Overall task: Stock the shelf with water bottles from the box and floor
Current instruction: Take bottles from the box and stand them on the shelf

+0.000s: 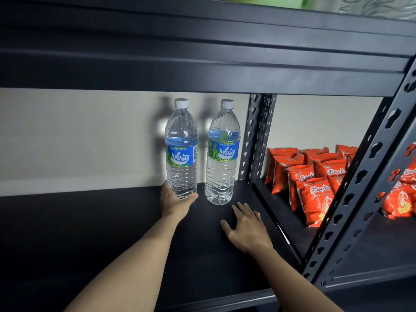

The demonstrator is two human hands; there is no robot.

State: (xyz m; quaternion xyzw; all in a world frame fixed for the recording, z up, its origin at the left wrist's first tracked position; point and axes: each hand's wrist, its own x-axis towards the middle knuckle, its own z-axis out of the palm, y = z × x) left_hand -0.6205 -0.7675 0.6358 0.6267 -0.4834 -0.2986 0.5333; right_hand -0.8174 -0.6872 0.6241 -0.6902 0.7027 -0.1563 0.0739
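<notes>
Two clear water bottles with blue labels and white caps stand upright near the back of the dark shelf (90, 233). My left hand (174, 202) grips the base of the left bottle (182, 149), its thumb across the front. The right bottle (222, 154) stands free beside it, close to the shelf's right rear post. My right hand (245, 228) lies flat on the shelf board just in front of that bottle, fingers spread, touching nothing else.
A black perforated upright (256, 136) ends this shelf bay on the right. Beyond it, several red snack packets (313, 183) fill the neighbouring shelf. The shelf above (202, 64) hangs low over the bottle caps. A pale wall backs the shelf.
</notes>
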